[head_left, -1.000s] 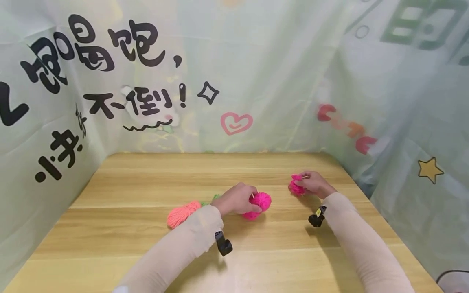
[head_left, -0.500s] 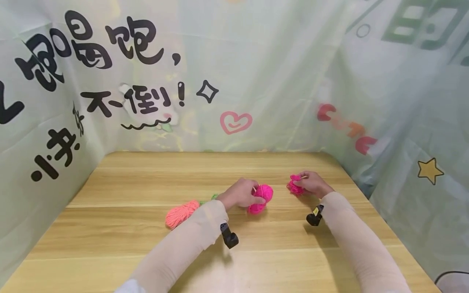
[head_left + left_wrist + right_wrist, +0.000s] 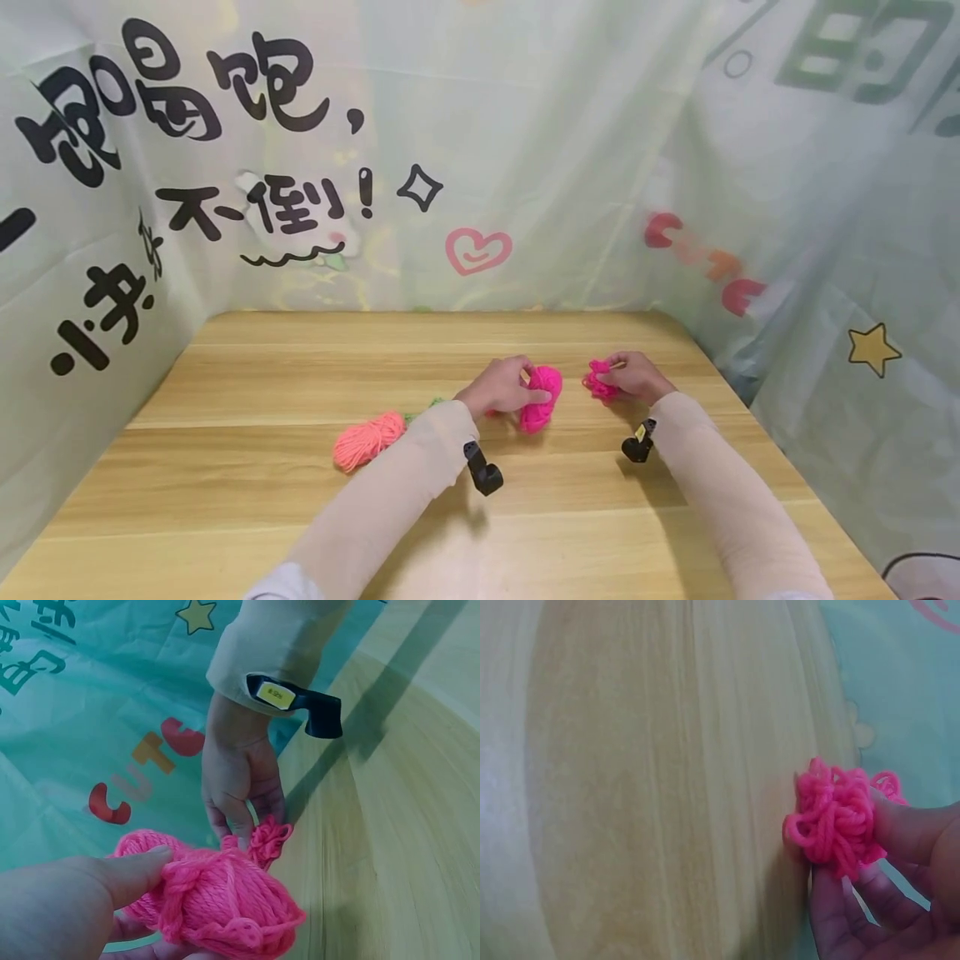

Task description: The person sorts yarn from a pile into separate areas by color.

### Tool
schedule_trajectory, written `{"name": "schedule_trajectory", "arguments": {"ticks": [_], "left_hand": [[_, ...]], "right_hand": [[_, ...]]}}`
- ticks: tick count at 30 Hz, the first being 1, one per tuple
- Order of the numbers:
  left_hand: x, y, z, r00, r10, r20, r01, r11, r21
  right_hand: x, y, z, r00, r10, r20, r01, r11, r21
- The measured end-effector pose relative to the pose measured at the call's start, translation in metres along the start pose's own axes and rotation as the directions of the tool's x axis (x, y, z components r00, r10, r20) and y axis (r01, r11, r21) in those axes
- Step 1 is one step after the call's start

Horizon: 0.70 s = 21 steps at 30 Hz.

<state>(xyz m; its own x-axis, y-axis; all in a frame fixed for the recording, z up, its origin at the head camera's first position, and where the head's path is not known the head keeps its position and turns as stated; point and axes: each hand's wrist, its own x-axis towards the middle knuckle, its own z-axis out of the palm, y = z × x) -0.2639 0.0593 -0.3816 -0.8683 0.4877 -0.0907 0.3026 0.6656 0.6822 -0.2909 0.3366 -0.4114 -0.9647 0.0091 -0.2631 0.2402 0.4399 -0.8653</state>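
Note:
In the head view my left hand (image 3: 497,387) grips a ball of bright pink yarn (image 3: 543,400) just over the table. Seen from the left wrist, its thumb lies across the strands of the pink yarn (image 3: 232,900). To the right, my right hand (image 3: 636,375) pinches a small looped bunch of pink yarn (image 3: 600,383). The right wrist view shows this looped bunch (image 3: 836,817) between thumb and fingers, its loops sticking out. A gap separates the two pink pieces in the head view. Whether a strand joins them I cannot tell.
A coral yarn skein (image 3: 369,442) lies on the wooden table (image 3: 300,367), left of my left forearm. Behind that forearm shows some green yarn (image 3: 437,402), mostly hidden. Printed cloth (image 3: 570,167) hangs around the table's back and sides. Each wrist carries a small black camera (image 3: 483,471).
My left hand has moved away from me and slightly right, carrying the pink yarn ball, which now stands more upright. My right hand keeps its hold, shifting very little.

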Motion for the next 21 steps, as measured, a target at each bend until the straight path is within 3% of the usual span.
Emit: {"name": "schedule_trajectory", "arguments": {"ticks": [6,13,21], "left_hand": [[0.006,0.005,0.003,1.0,-0.02,-0.002,0.02,0.994,-0.11],[0.015,0.009,0.01,0.998,-0.057,-0.027,0.048,0.965,-0.256],[0.028,0.016,0.023,0.997,-0.071,-0.01,0.067,0.969,-0.237]], "right_hand": [[0.001,0.003,0.002,0.998,0.01,-0.069,-0.013,0.999,-0.046],[0.004,0.003,0.007,0.99,0.051,-0.132,-0.058,0.997,-0.05],[0.002,0.001,0.01,0.978,0.094,-0.187,-0.118,0.986,-0.118]]}}
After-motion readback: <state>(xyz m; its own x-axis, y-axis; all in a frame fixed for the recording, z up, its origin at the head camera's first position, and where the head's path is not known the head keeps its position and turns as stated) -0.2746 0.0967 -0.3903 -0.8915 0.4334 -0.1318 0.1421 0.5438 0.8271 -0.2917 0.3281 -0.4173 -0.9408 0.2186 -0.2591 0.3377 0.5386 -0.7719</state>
